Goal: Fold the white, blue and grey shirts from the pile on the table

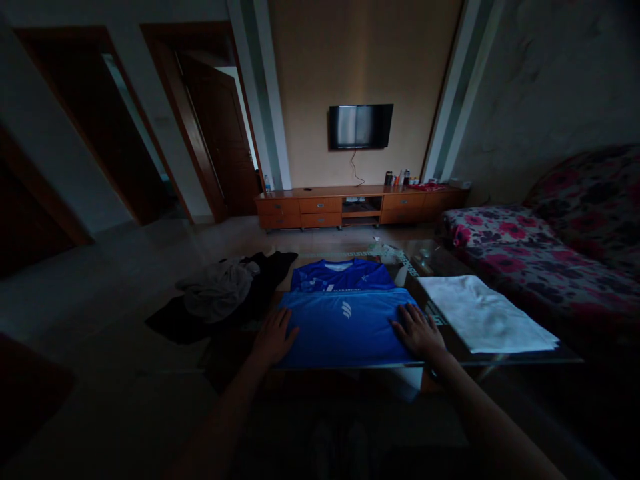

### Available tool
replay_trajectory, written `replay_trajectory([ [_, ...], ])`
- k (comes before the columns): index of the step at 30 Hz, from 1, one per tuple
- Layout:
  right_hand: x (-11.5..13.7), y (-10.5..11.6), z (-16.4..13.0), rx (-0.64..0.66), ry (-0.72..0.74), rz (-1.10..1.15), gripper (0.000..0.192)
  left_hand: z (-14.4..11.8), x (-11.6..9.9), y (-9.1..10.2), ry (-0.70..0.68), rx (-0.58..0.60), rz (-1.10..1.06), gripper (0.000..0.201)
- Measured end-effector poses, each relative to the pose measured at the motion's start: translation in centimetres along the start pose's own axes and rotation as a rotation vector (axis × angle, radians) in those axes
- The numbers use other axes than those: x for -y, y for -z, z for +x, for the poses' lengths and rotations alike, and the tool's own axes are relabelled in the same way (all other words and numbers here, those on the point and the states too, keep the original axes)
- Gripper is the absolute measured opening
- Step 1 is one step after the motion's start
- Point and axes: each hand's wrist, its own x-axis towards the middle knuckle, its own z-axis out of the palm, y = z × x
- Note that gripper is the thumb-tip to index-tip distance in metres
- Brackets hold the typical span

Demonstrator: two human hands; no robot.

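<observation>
A blue sports shirt (345, 313) lies partly folded on a glass coffee table (520, 360), its lower half doubled up over the chest with a small white logo showing. My left hand (274, 337) rests flat on the shirt's left edge, fingers apart. On the shirt's right edge my right hand (417, 331) presses flat, fingers spread. Neither hand holds anything.
A folded white cloth (485, 313) lies on the table right of the shirt. A heap of grey and black clothes (220, 293) sits to the left. A floral sofa (550, 247) stands at right; a wooden TV cabinet (360, 205) and wall TV (360, 125) are beyond.
</observation>
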Motion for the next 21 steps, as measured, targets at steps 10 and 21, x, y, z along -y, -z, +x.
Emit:
replay_trajectory([
  [10,1.6,-0.1,3.2,0.058,0.031,0.021,0.072,3.1,-1.5,-0.8,-0.034,0.025,-0.056,0.07],
  [21,2.1,0.5,1.6,0.128,0.028,0.06,0.076,1.7,-0.3,-0.5,-0.045,0.089,-0.07,0.075],
])
